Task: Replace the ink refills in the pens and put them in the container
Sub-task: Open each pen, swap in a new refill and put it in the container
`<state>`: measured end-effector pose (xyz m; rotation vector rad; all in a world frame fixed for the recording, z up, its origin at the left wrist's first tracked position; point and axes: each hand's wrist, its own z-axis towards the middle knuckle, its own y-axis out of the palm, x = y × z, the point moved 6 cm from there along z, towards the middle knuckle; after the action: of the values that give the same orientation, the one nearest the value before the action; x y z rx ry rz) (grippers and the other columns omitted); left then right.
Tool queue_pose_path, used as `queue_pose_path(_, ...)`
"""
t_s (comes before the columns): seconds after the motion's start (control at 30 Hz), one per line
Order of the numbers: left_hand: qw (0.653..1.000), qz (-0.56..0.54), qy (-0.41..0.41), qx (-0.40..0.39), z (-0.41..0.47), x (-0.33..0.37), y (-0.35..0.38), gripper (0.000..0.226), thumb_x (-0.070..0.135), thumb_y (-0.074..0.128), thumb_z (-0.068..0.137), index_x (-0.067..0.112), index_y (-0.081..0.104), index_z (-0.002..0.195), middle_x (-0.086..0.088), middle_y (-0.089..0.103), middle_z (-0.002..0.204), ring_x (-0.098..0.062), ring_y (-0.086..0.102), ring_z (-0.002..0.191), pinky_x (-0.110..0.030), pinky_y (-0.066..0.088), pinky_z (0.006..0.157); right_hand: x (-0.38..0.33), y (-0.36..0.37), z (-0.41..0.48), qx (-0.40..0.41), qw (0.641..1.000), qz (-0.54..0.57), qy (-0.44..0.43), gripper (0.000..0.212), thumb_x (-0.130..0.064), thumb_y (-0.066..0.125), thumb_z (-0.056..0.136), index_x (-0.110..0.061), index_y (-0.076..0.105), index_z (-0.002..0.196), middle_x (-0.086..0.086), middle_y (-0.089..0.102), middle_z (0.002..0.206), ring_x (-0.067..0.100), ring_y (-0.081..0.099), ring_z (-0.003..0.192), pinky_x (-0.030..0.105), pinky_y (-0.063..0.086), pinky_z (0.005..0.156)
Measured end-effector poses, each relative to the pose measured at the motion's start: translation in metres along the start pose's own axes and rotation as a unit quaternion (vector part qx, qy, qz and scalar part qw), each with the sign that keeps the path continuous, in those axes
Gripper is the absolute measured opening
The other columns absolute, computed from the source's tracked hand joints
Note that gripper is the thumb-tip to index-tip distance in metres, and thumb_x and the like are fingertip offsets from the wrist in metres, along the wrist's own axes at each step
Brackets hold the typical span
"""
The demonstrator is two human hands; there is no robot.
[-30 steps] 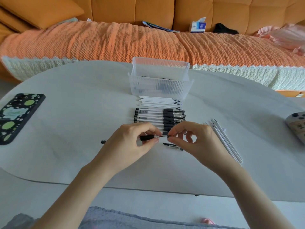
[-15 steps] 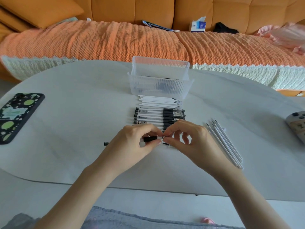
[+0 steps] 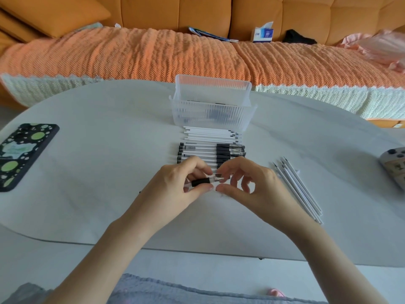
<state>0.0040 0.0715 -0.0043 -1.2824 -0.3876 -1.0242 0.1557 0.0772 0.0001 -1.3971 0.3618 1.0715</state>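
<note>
Before the container point(image 3: 210, 119) lie refills point(image 3: 210, 133) and pens point(image 3: 203, 151), the right hand point(image 3: 252, 183) covering some.

Bright, even daylight; soft shadows; wide-angle bending at edges; sharp focus

The table point(image 3: 109, 194) holds container point(image 3: 210, 119), pens point(image 3: 210, 151), refills point(image 3: 210, 133), phone point(image 3: 24, 154).

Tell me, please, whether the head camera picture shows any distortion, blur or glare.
Head view: the wide lens bows the lace edge of the blanket. The light is soft and even, with only faint shadows under the left hand and right hand and no glare on the table. The pen they hold is fairly sharp, while the pink cloth in the far corner smears.
</note>
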Motion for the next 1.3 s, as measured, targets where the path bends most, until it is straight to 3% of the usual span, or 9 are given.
queue_pose_path(0.13, 1.000, -0.001, -0.005, -0.005, -0.001, -0.001, 0.000, 0.024, 0.024, 0.075, 0.076, 0.026, 0.055, 0.088, 0.019, 0.069, 0.085, 0.005, 0.063, 0.083, -0.016, 0.049, 0.073, -0.002, 0.004, 0.000, -0.010, 1.000, -0.021, -0.005, 0.005, -0.019, 0.065, 0.086, -0.022, 0.064, 0.082, -0.015, 0.063, 0.077, 0.005, 0.056, 0.068, 0.014, 0.038, 0.058)
queue_pose_path(0.27, 1.000, 0.002, 0.005, -0.007, -0.001, 0.001, 0.000, 0.024, 0.022, 0.077, 0.074, 0.023, 0.056, 0.085, 0.020, 0.067, 0.083, 0.007, 0.063, 0.083, -0.010, 0.047, 0.074, 0.000, 0.003, 0.001, -0.002, 0.999, -0.045, 0.003, 0.022, -0.032, 0.052, 0.093, -0.023, 0.060, 0.076, -0.018, 0.059, 0.067, -0.003, 0.052, 0.061, 0.009, 0.035, 0.058)
queue_pose_path(0.43, 1.000, -0.001, 0.005, -0.010, 0.000, 0.003, 0.001, 0.025, 0.022, 0.076, 0.074, 0.027, 0.054, 0.084, 0.022, 0.066, 0.081, 0.009, 0.062, 0.080, -0.008, 0.045, 0.071, -0.002, 0.006, 0.001, -0.014, 1.000, -0.010, -0.002, 0.004, -0.025, 0.066, 0.085, -0.023, 0.063, 0.086, -0.017, 0.063, 0.082, 0.006, 0.056, 0.071, 0.012, 0.038, 0.060)
queue_pose_path(0.63, 0.999, -0.013, -0.014, -0.032, 0.001, -0.003, 0.002, 0.025, 0.039, 0.066, 0.075, 0.019, 0.065, 0.091, 0.012, 0.069, 0.080, 0.004, 0.063, 0.077, -0.007, 0.044, 0.072, -0.002, 0.001, 0.000, 0.016, 0.999, -0.028, 0.009, 0.012, -0.021, 0.062, 0.088, -0.027, 0.063, 0.078, -0.014, 0.062, 0.068, -0.002, 0.053, 0.063, 0.011, 0.035, 0.057)
queue_pose_path(0.7, 0.999, -0.016, -0.010, -0.039, 0.001, -0.003, 0.001, 0.018, 0.031, 0.065, 0.081, 0.016, 0.068, 0.089, 0.012, 0.068, 0.073, 0.002, 0.062, 0.068, -0.007, 0.043, 0.069, -0.001, -0.001, 0.000, 0.026, 0.999, -0.032, 0.018, 0.012, -0.023, 0.062, 0.088, -0.027, 0.062, 0.077, -0.015, 0.061, 0.067, -0.002, 0.053, 0.062, 0.009, 0.035, 0.057)
queue_pose_path(0.9, 1.000, 0.016, -0.001, -0.010, 0.001, 0.000, -0.003, 0.012, 0.022, 0.075, 0.075, 0.018, 0.072, 0.086, 0.014, 0.071, 0.082, 0.006, 0.063, 0.080, -0.004, 0.042, 0.073, 0.007, 0.003, 0.001, 0.018, 0.997, -0.063, 0.046, 0.024, -0.035, 0.051, 0.093, -0.030, 0.056, 0.070, -0.014, 0.062, 0.066, 0.000, 0.054, 0.062, 0.022, 0.042, 0.059)
queue_pose_path(1.03, 1.000, -0.009, -0.016, -0.013, 0.001, 0.000, -0.002, 0.009, 0.020, 0.075, 0.076, 0.018, 0.072, 0.084, 0.016, 0.069, 0.075, 0.007, 0.062, 0.075, -0.003, 0.040, 0.069, 0.002, -0.004, 0.002, 0.015, 0.999, -0.026, 0.021, 0.022, -0.049, 0.052, 0.086, -0.030, 0.061, 0.080, -0.016, 0.063, 0.079, 0.006, 0.057, 0.072, 0.025, 0.044, 0.060)
queue_pose_path(1.17, 0.999, -0.025, -0.029, -0.013, 0.002, -0.003, -0.003, 0.011, 0.021, 0.075, 0.075, 0.019, 0.072, 0.085, 0.020, 0.068, 0.074, 0.008, 0.062, 0.074, -0.004, 0.041, 0.069, -0.002, -0.004, 0.000, 0.010, 0.999, -0.035, -0.008, 0.005, -0.024, 0.069, 0.083, -0.021, 0.065, 0.082, -0.013, 0.064, 0.077, 0.008, 0.057, 0.073, 0.011, 0.038, 0.062)
queue_pose_path(1.3, 1.000, -0.011, -0.017, -0.004, 0.002, -0.003, -0.002, 0.013, 0.019, 0.076, 0.072, 0.018, 0.074, 0.085, 0.024, 0.066, 0.076, 0.009, 0.062, 0.075, -0.002, 0.039, 0.069, -0.002, -0.005, 0.000, 0.025, 0.999, -0.035, 0.028, 0.006, -0.019, 0.068, 0.083, -0.020, 0.067, 0.077, -0.014, 0.061, 0.067, -0.002, 0.053, 0.063, 0.008, 0.034, 0.058)
